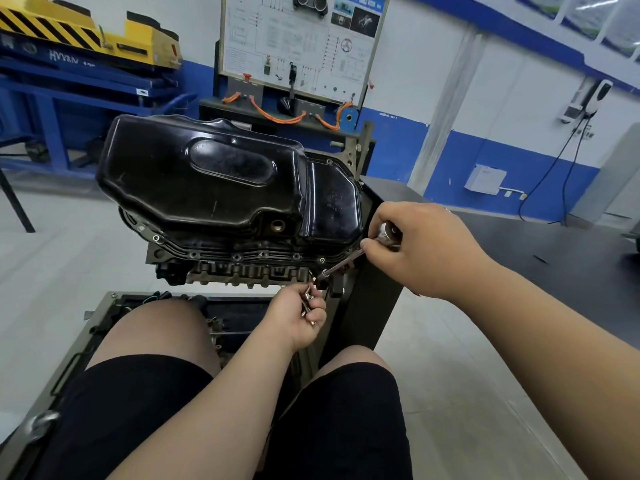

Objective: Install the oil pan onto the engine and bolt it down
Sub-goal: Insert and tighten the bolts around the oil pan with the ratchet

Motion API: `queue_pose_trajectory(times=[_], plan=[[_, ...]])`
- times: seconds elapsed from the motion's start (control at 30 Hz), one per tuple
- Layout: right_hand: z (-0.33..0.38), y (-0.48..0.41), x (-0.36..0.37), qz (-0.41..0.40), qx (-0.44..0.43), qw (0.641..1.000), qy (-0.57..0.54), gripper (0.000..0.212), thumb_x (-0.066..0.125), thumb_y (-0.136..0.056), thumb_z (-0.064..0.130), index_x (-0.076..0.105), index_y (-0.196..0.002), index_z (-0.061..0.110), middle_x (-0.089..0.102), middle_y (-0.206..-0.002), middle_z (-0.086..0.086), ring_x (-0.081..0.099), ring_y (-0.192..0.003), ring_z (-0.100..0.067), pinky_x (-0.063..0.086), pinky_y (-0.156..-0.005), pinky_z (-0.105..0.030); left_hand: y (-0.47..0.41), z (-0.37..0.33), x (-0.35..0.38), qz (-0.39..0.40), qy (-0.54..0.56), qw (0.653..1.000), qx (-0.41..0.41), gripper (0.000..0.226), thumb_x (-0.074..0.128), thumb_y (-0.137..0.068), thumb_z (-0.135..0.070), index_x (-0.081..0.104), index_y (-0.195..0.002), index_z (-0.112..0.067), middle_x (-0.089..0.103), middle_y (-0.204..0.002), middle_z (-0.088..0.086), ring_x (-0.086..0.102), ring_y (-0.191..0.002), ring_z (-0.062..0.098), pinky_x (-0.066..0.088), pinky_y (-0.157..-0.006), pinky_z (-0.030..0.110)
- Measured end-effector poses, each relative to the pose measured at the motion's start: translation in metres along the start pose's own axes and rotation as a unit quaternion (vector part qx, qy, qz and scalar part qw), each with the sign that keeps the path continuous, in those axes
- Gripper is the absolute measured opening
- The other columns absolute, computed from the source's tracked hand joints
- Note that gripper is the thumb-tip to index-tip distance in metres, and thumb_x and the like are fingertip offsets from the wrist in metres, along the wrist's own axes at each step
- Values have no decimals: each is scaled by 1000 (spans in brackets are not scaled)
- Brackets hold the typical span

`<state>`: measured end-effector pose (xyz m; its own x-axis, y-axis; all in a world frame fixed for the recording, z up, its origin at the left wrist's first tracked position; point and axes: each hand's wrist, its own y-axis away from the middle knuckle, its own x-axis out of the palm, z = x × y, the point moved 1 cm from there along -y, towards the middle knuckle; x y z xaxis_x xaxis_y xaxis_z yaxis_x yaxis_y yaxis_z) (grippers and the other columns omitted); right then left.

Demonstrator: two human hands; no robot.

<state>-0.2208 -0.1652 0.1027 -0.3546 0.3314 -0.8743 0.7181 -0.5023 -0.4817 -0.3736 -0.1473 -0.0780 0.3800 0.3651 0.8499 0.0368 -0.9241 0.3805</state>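
Oil pan (207,181) sits above left fingers (319,311) clutching bolts (307,300), beside right fingers (373,247) gripping ratchet (346,261).

Upright at the back wall: white training board (301,46) with a printed wiring diagram. Hanging just below the board: orange cables (277,116). Far left of the board: yellow machine (86,32) with black hazard stripes, on a blue steel frame (52,109). Far right of the board: white wall charger (597,97) and, lower, a white box (485,180).
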Motion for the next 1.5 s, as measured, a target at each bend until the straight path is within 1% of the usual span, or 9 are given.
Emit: queue_pose_trajectory(times=[0.13,0.3,0.5,0.63,0.77,0.93,1.07,1.27,1.5], plan=[[3,0,-2,-7,-7,1000,-7,22,53,-83,46,59,-87,25,58,-73,10,54,-68,-10,52,-62,-34,-5,-1,2,-2,30,1000,-8,19,36,-93,-11,43,-75,-11,36,-63,-2,36,-35,8,19,-27,15],[5,-1,-2,-3,-7,1000,-15,22,53,-83,47,59,-88,27,58,-75,11,54,-69,-10,52,-64,-34,-7,-3,1,-34,-18,999,4,17,35,-91,-15,47,-79,-12,44,-57,-4,37,-35,7,17,-30,12],[6,0,-3,-10,-2,999,-30,21,54,-82,46,59,-85,26,56,-72,14,53,-67,-9,49,-62,-31,-9,-5,-2,-47,-3,999,27,15,42,-97,-15,51,-86,-10,48,-66,0,39,-39,6,22,-28,15],[8,0,-2,-6,-5,1000,-27,22,53,-82,47,59,-86,27,54,-71,15,52,-67,-8,48,-62,-30,-8,-4,0,-33,6,999,16,23,39,-99,-17,49,-81,-8,47,-56,0,39,-34,6,21,-27,14],[9,1,-4,-16,-7,999,-33,21,54,-82,46,59,-84,26,52,-68,16,50,-65,-7,45,-59,-28,-4,-4,0,-19,-11,1000,11,22,36,-93,-18,45,-74,-11,43,-47,-3,34,-32,7,16,-29,11],[9,0,-6,-20,-7,999,-32,24,51,-80,49,59,-84,26,51,-68,17,50,-65,-7,46,-59,-29,-2,-5,0,-18,8,999,25,15,33,-85,-14,44,-77,-10,44,-51,0,35,-35,9,18,-29,12],[10,0,-4,-19,-5,999,-29,22,52,-81,48,57,-84,27,49,-67,18,50,-64,-7,45,-59,-29,-3,-7,0,-7,45,999,17,19,34,-91,-14,45,-75,-11,43,-52,1,37,-36,8,18,-29,13],[13,-1,-4,-22,-7,999,-34,24,50,-80,49,58,-83,27,50,-68,17,51,-66,-8,46,-60,-30,-3,-6,0,-14,3,1000,8,26,38,-97,-25,46,-75,-13,42,-51,-4,35,-35,6,16,-28,13],[15,-1,-2,-20,-12,999,-25,25,49,-81,49,58,-85,26,48,-67,17,48,-64,-7,44,-59,-28,0,-2,-1,-13,4,1000,19,18,35,-88,-16,50,-78,-9,42,-58,0,35,-36,8,17,-29,14]])
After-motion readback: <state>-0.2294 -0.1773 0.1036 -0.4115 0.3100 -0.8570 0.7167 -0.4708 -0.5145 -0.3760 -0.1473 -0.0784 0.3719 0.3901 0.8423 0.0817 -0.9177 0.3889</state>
